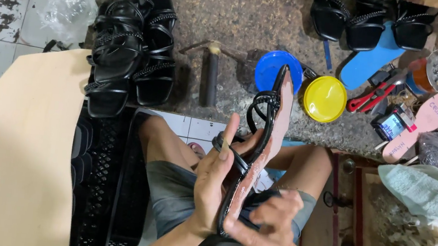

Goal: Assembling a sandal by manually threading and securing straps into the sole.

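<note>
Head view, from left to right: up and left of my hands, black strappy sandals sit stacked on the workbench. My left hand clasps the black sandal by its straps, sole edge-on and toe pointing away. My right hand pinches its heel end. Beyond the toe lie a blue lid and a yellow lid.

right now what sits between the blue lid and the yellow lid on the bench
In the head view, the toe end of the held black sandal rises between the blue lid and yellow lid.
</note>
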